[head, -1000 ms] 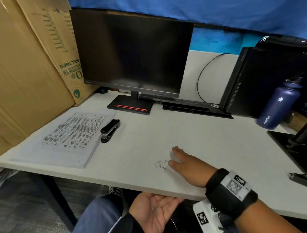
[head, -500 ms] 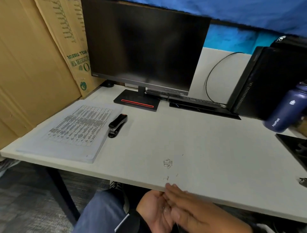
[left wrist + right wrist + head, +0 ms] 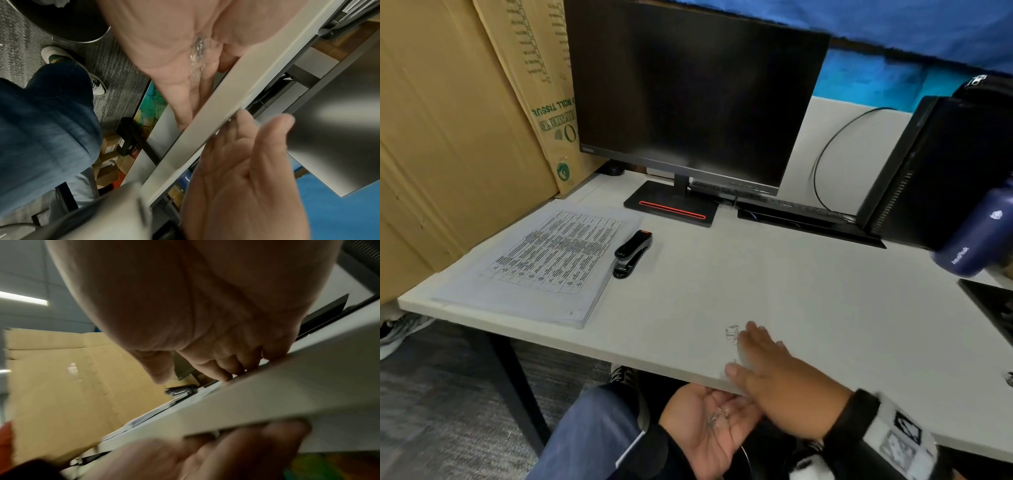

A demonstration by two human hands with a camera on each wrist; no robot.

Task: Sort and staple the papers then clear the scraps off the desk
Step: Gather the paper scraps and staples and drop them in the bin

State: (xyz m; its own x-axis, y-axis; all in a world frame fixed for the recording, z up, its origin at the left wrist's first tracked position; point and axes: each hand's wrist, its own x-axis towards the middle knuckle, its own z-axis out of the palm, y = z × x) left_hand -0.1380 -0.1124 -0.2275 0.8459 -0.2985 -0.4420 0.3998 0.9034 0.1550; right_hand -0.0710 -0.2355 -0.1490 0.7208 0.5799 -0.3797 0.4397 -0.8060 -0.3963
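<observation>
A small tangle of bent staples [image 3: 732, 333] lies on the white desk [image 3: 825, 308] near its front edge. My right hand [image 3: 767, 363] lies flat on the desk just right of that tangle, fingers straight. Below the desk edge my left hand [image 3: 709, 421] is cupped palm up, with several loose staples [image 3: 717, 416] in the palm; the left wrist view shows these staples [image 3: 198, 48] too. At the left of the desk lies a stack of printed papers [image 3: 541, 263], and a black stapler [image 3: 632, 253] sits beside it.
A dark monitor [image 3: 695, 102] stands at the back, with a keyboard [image 3: 791, 209] behind its base. A black computer tower [image 3: 941, 171] and a blue bottle [image 3: 976, 236] are at the right. Cardboard [image 3: 448, 137] walls the left side.
My right hand has come back up from the left palm onto the desk beside the staple tangle. The left hand stays cupped under the edge.
</observation>
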